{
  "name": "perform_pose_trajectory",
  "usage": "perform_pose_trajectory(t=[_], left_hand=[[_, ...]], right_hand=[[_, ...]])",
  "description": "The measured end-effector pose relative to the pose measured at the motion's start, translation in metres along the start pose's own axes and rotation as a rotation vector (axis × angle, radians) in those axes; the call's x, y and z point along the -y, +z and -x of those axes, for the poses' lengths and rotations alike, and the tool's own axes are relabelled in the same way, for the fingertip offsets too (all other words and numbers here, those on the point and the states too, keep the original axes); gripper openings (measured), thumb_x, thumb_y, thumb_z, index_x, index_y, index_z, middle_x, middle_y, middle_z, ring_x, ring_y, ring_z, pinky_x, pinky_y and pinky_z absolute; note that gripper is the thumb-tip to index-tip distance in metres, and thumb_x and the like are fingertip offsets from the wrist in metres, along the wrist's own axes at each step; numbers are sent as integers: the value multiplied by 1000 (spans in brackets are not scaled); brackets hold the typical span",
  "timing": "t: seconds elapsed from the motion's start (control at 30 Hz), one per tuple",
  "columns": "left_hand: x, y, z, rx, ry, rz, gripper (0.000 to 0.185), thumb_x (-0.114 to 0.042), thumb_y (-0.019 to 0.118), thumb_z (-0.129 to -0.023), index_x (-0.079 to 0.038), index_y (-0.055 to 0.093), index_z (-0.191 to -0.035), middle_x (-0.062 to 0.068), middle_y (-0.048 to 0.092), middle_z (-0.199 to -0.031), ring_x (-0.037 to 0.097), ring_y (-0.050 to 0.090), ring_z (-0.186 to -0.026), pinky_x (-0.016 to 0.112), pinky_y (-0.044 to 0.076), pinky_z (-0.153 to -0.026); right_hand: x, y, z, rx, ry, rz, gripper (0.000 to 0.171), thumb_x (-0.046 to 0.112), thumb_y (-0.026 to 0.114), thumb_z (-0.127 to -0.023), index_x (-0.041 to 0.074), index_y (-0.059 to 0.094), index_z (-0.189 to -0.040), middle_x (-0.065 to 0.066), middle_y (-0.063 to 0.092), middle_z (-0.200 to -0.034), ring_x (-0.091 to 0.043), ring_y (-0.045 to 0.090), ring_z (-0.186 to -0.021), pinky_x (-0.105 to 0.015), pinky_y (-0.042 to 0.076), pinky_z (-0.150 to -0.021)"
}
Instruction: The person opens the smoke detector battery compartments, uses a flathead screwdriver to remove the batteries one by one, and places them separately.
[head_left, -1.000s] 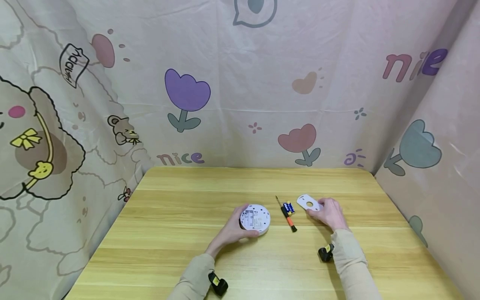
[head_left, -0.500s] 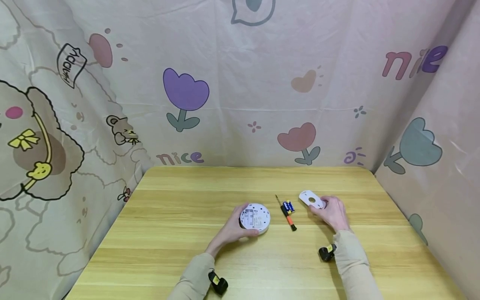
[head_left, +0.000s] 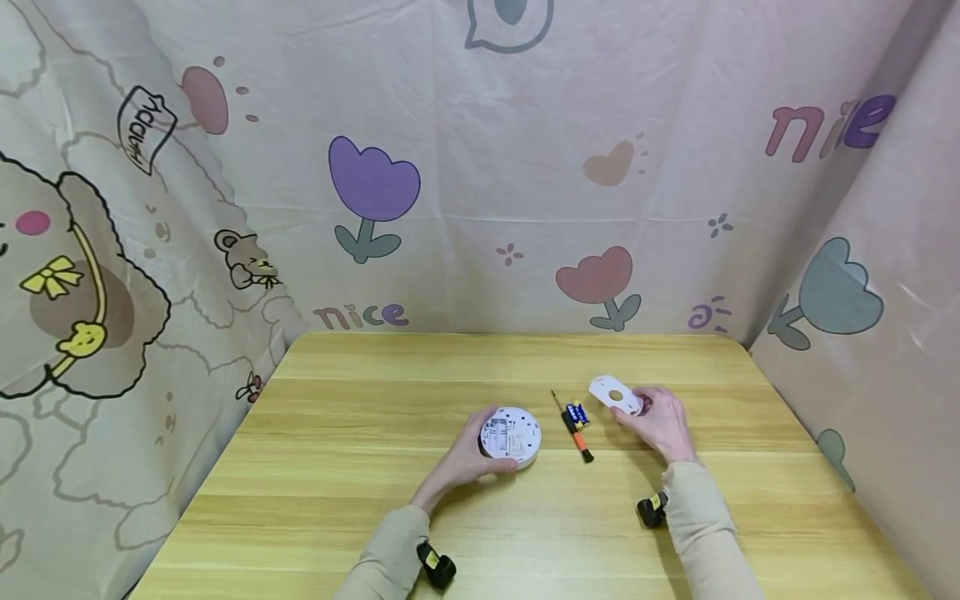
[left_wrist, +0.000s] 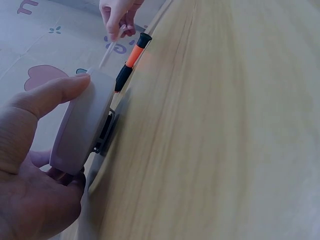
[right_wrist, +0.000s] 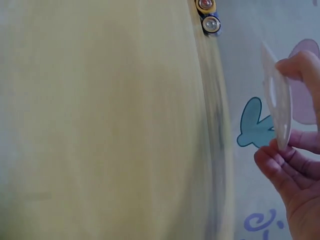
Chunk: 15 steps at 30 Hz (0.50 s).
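Observation:
My left hand (head_left: 467,454) grips a round white smoke detector (head_left: 517,437) by its sides, thumb at the near edge. Its face with a printed label and small dark slots points up. The left wrist view shows the detector (left_wrist: 82,122) edge-on, close over the table. Over to the right, my right hand (head_left: 663,423) pinches a flat white mounting plate (head_left: 603,387) with a round central hole and rounded ends. In the right wrist view the plate (right_wrist: 283,110) appears nearly edge-on between thumb and fingers, raised off the table.
Between the hands lie an orange-and-black screwdriver (head_left: 578,437) and blue batteries (head_left: 577,414) beside its shaft. The batteries (right_wrist: 211,24) show their ends in the right wrist view. A patterned curtain (head_left: 480,167) rises behind the wooden table (head_left: 360,400).
The right hand has lifted the plate slightly away from the body, first shifting it right, then back left with a changed tilt. The left hand and smoke detector stay in place.

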<state>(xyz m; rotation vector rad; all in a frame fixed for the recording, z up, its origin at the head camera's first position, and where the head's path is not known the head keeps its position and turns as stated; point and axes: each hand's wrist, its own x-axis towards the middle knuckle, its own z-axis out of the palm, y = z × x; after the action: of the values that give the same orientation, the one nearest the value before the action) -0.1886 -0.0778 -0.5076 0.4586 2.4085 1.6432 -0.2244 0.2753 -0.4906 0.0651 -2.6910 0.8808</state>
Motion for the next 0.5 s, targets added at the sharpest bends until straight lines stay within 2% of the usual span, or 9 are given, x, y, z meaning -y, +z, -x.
perform_pose_trajectory(t=[0.1,0.33,0.5], left_hand=[[0,0,0,1,0,-1,108,-23,90,-71,-4,27,-157,24,33,-158,46,40,-141,70,28,-118],[1,0,-1,3,-2,6,108,-23,89,-71,-5,27,-158,24,30,-160,47,38,-142,71,27,-118],[1,-1,-2,3,-1,0,108,-24,90,-71,-4,27,-157,24,30,-161,47,37,-143,70,26,-119]], right_hand=[[4,2,0,0,-25,-5,59,30,86,-76,-8,66,-118,-28,68,-110,-36,65,-93,-43,57,-77],[20,10,0,14,-89,-35,57,32,86,-73,-4,69,-114,-20,68,-101,-26,62,-83,-23,50,-67],[32,17,2,21,-140,-97,52,26,88,-72,-4,70,-110,-16,68,-96,-21,62,-81,-17,49,-65]])
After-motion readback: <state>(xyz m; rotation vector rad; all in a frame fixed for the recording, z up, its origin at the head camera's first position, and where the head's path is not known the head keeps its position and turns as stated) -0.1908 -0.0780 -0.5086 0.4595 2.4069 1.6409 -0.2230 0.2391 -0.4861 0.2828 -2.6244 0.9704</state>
